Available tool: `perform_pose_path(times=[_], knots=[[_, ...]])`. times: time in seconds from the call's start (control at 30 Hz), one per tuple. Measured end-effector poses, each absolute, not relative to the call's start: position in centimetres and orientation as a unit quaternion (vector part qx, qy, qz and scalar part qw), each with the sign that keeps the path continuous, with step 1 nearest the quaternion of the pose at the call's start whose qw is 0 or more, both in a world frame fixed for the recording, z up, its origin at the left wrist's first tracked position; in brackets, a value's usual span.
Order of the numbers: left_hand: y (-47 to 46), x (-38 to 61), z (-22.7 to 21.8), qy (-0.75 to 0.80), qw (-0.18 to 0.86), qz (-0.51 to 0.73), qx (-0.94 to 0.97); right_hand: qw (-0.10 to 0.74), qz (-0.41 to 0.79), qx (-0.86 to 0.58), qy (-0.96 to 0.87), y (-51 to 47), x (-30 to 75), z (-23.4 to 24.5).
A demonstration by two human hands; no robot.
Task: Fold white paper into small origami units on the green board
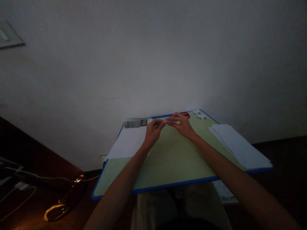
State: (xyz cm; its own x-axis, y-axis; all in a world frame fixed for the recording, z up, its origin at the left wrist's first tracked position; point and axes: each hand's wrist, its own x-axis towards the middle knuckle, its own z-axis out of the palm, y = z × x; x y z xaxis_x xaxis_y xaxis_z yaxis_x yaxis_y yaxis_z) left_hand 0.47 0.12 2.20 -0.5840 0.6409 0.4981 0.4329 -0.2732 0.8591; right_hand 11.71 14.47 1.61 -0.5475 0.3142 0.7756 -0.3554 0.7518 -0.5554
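Pinching paper [170, 121], 2 hands [153, 129] [184, 125] hover over a green table [177, 159] beside a gray wall [153, 64].

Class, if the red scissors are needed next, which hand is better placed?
Probably the right hand: it is nearer the red scissors; the left hand is farther away. Both hold the small white piece.

From my end I see the left hand [153, 131] and right hand [184, 125] meeting over a green table [177, 156], their fingers pinching a small white piece [170, 121]. Beyond the right hand I make out red scissor handles [185, 114] near white scraps [201, 114], with stacked paper [240, 143] along the table's right side.
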Motion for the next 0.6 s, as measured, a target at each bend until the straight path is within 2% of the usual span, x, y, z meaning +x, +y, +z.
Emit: perform_pose_path(times=[0.37, 0.6], knots=[[0.6, -0.5, 1.0, 0.607, 0.052, 0.639, 0.47, 0.432, 0.371, -0.008, -0.822, 14.2, 12.1, 2.0], [0.1, 0.1, 1.4, 0.623, 0.002, 0.609, 0.492, 0.458, 0.345, -0.033, -0.819, 14.3, 11.8, 1.8]])
